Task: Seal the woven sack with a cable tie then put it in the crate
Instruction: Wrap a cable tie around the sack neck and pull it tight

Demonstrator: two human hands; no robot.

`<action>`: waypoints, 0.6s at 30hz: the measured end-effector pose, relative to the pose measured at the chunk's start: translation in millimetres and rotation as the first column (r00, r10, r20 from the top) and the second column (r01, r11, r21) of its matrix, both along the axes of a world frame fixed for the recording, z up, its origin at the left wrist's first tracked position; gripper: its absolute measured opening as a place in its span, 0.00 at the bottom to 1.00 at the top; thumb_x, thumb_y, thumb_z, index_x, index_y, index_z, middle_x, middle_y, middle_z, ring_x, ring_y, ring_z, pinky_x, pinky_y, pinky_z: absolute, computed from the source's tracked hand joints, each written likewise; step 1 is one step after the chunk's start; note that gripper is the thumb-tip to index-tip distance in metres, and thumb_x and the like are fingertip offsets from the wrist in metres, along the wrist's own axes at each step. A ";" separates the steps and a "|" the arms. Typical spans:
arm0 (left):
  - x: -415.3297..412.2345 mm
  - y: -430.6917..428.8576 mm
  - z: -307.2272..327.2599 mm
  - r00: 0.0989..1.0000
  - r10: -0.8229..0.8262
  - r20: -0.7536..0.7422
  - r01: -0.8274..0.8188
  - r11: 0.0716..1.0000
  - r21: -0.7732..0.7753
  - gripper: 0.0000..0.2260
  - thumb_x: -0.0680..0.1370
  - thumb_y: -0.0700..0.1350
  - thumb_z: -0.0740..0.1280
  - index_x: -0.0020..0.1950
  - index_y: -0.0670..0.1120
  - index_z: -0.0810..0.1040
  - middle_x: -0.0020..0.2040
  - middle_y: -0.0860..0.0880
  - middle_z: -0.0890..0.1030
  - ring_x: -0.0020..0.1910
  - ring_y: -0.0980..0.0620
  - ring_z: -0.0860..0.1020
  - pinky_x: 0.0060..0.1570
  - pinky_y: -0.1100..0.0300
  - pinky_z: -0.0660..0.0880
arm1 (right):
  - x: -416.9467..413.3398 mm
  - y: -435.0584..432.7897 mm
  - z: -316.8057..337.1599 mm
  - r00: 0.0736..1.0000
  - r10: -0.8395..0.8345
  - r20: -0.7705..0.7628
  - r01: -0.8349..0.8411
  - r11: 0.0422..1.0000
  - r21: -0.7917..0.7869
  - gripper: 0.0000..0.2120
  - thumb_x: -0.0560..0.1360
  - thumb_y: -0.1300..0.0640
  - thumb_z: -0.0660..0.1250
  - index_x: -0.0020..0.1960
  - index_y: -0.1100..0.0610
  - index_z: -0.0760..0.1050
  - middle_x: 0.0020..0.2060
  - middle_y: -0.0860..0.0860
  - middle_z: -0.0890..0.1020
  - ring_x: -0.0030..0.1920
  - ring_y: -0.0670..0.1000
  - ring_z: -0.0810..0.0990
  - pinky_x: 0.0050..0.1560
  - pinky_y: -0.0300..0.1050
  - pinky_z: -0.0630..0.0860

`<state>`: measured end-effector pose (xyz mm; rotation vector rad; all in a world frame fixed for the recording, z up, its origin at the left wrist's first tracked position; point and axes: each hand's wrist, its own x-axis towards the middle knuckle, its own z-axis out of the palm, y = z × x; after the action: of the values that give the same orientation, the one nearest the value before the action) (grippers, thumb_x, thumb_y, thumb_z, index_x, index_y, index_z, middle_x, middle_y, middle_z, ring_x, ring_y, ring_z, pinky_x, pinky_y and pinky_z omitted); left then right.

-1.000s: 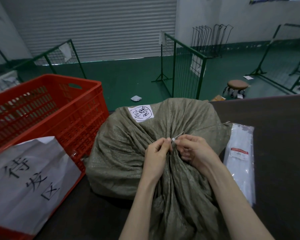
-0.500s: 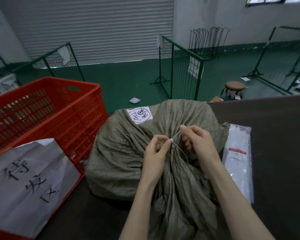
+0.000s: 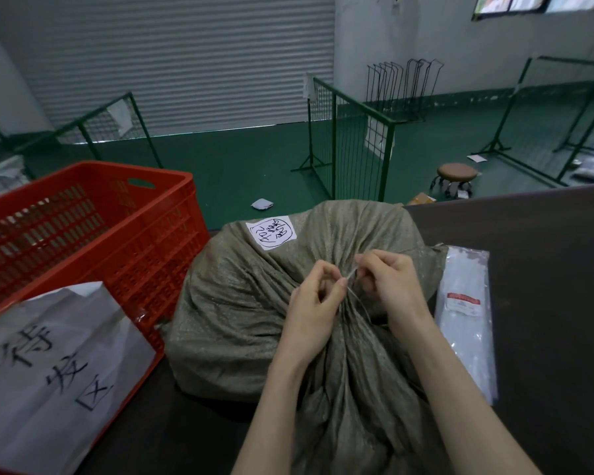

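Observation:
A bulging grey-green woven sack (image 3: 240,313) lies on the dark table (image 3: 546,269), with a white label on its far side. Its mouth is bunched toward me. A thin white cable tie (image 3: 351,275) loops around the gathered neck. My left hand (image 3: 318,303) pinches the tie's head against the sack. My right hand (image 3: 390,284) grips the tie's free end just to the right. A red plastic crate (image 3: 93,234) stands to the left of the sack, touching it.
A clear packet of white cable ties (image 3: 467,313) lies on the table right of the sack. A white paper sign (image 3: 48,365) hangs on the crate's near wall. Beyond the table's edge are green floor, wire fence panels (image 3: 354,145) and a round stool (image 3: 455,176).
My right hand drew the tie's tail up and away from the left hand, then came back slightly lower. The left hand stayed pinched at the neck.

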<state>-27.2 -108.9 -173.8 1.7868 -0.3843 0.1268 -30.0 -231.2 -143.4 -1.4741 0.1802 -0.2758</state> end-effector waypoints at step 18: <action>-1.6 14.1 -20.3 0.992 0.054 0.111 -0.093 0.916 0.389 0.09 0.71 0.60 0.55 0.44 0.58 0.68 0.49 0.59 0.69 0.53 0.55 0.67 0.48 0.58 0.57 | 3.1 -10.2 53.3 0.962 -0.129 0.240 0.100 0.987 0.129 0.17 0.77 0.63 0.60 0.29 0.57 0.68 0.20 0.49 0.75 0.23 0.47 0.72 0.26 0.38 0.70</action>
<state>-28.8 -94.8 -194.2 2.2013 -0.4355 0.2028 -26.9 -241.4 -90.1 -1.3027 0.0783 -0.5328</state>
